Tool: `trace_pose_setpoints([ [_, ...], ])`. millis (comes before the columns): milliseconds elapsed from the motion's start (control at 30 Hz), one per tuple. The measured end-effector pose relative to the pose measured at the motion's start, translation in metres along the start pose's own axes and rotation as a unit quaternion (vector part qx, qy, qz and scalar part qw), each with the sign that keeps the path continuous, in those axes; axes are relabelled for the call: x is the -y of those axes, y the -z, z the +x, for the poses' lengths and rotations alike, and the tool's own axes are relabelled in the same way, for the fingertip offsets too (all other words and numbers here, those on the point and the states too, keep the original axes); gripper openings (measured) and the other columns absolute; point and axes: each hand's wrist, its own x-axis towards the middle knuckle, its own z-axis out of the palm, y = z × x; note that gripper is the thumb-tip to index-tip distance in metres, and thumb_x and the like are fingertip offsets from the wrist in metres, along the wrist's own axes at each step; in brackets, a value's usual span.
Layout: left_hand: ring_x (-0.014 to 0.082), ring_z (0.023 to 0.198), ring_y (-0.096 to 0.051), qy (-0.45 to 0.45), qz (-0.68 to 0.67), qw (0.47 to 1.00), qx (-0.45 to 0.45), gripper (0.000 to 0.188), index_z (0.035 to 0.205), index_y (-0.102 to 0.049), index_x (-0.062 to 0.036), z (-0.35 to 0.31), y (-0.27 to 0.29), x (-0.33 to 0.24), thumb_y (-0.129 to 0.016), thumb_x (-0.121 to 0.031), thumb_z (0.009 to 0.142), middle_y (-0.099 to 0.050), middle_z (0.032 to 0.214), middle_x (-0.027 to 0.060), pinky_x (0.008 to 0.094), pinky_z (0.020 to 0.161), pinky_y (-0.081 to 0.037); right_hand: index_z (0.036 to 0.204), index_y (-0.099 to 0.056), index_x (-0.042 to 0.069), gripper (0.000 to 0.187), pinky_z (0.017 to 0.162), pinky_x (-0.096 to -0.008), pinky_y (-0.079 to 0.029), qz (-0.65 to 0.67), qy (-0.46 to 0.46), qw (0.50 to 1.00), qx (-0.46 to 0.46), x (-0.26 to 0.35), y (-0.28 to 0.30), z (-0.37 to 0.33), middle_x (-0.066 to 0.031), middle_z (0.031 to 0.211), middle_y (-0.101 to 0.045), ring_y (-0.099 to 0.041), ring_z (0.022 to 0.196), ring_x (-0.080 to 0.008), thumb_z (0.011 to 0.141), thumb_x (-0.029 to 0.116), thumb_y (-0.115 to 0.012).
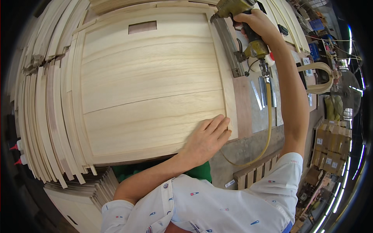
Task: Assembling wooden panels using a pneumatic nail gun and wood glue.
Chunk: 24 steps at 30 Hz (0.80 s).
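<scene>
A large pale wooden panel point(151, 85) made of wide boards with a thin frame lies flat before me; a small rectangular cutout shows near its far edge. My left hand point(208, 138) rests flat, fingers spread, on the panel's near right corner. My right hand point(254, 23) grips a yellow-green pneumatic nail gun point(237, 27) held at the panel's far right corner, its long metal magazine running along the right frame strip. A yellow air hose point(268, 124) hangs from the gun's handle.
Stacks of thin wooden strips point(46, 116) lie fanned out at the left. Strips of nails point(262, 91) lie on the bench to the right. Cardboard boxes point(330, 147) stand at the far right, a wooden pallet point(254, 173) below.
</scene>
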Motion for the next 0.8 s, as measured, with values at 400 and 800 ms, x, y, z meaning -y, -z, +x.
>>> trace_pose_setpoints([
  [400,0.0279,0.121,-0.050,0.005,-0.012,1.000,-0.014,0.028,0.106,-0.061,-0.0051,-0.002,-0.005,0.001,-0.059,-0.014,0.080,-0.057,0.127,0.0138,0.0358,0.094,-0.041,0.082,-0.066,-0.003,0.033,0.046,-0.0249,-0.043,-0.012,-0.008,1.000,-0.009,0.011,-0.006,-0.046,-0.0061,0.059,-0.058,-0.054,0.048,-0.0116,0.081,0.029,-0.063],
  [800,0.0267,0.123,-0.048,0.000,-0.002,1.000,-0.030,0.030,0.106,-0.061,-0.0061,-0.007,-0.009,0.001,-0.061,-0.015,0.078,-0.056,0.127,0.0123,0.0356,0.095,-0.040,0.084,-0.064,-0.004,0.029,0.047,-0.0273,-0.044,0.014,-0.087,0.996,0.005,0.012,0.003,-0.108,-0.0077,0.061,-0.059,-0.056,0.049,-0.0125,0.079,0.025,-0.063],
])
